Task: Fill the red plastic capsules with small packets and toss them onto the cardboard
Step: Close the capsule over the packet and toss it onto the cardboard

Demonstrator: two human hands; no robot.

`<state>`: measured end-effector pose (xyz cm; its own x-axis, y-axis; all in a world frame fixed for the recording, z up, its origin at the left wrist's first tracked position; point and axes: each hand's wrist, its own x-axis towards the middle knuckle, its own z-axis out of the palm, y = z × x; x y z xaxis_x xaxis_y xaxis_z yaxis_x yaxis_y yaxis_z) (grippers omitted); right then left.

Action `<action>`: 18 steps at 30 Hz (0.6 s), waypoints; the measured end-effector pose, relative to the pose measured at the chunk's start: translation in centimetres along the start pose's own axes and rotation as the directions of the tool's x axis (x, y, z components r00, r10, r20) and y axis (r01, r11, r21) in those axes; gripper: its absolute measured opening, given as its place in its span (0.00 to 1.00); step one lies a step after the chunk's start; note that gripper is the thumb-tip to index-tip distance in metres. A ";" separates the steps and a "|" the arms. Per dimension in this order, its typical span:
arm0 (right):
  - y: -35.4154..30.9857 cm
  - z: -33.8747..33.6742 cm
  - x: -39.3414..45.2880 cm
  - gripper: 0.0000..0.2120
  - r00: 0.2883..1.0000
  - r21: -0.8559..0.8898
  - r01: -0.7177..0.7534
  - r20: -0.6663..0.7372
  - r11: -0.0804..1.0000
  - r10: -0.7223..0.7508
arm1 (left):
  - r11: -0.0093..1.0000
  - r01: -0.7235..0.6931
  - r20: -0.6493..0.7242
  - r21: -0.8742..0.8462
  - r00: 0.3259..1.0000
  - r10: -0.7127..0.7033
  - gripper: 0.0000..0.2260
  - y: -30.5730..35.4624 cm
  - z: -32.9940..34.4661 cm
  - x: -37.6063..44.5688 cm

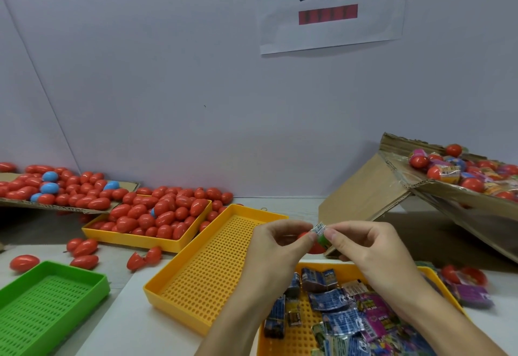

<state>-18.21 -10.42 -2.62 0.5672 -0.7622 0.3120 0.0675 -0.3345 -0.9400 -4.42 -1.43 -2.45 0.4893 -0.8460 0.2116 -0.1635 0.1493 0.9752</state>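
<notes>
Head view of a packing table (pixel 134 285). The left hand (pixel 276 239) and right hand (pixel 361 246) meet above the trays, and each grip pinches one small packet (pixel 319 229) between thumb and fingertips. Directly behind the packet, a red capsule (pixel 314 246) with a green part shows between the two hands; which hand holds it cannot be told.

Below the hands, a yellow tray (pixel 305 336) holds loose packets in blue, purple and green wrappers. An empty perforated yellow tray (pixel 207 266) lies just left of it, tilted against a third yellow tray (pixel 145 240) heaped with closed red capsules. A green tray (pixel 50 299) sits at the near left, with several red capsules scattered on the table behind it.

At the far left, a flat cardboard sheet (pixel 70 210) carries more red capsules and a few blue-ended ones. At the right, a sloped cardboard (pixel 372 190) bears red capsules mixed with coloured packets. A paper sign (pixel 330 5) with printed characters hangs on the grey wall.
</notes>
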 end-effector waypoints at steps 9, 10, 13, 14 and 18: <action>0.2 -0.1 0.0 0.05 1.000 -0.024 -0.001 -0.008 1.000 0.001 | 1.000 -0.010 0.007 0.015 1.000 0.009 0.04 -0.1 0.2 0.0; 0.2 -0.1 0.0 0.05 1.000 -0.024 0.000 -0.011 1.000 0.000 | 1.000 -0.013 0.005 0.020 1.000 0.013 0.03 -0.1 0.2 0.0; 0.1 0.0 0.0 0.08 1.000 -0.010 0.002 -0.019 1.000 -0.002 | 1.000 -0.009 -0.003 0.026 1.000 0.009 0.03 -0.1 0.2 0.0; 0.1 0.0 0.0 0.09 1.000 -0.009 0.005 -0.019 1.000 -0.005 | 1.000 -0.005 -0.008 0.022 1.000 0.005 0.03 -0.1 0.2 0.0; 0.1 -0.1 0.0 0.06 1.000 -0.016 0.013 -0.013 1.000 -0.013 | 1.000 0.015 -0.010 -0.011 1.000 -0.015 0.07 -0.1 0.2 0.1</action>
<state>-18.27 -10.46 -2.72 0.5556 -0.7648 0.3261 0.0618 -0.3531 -0.9336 -4.54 -1.61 -2.59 0.5006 -0.8429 0.1972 -0.1466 0.1419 0.9790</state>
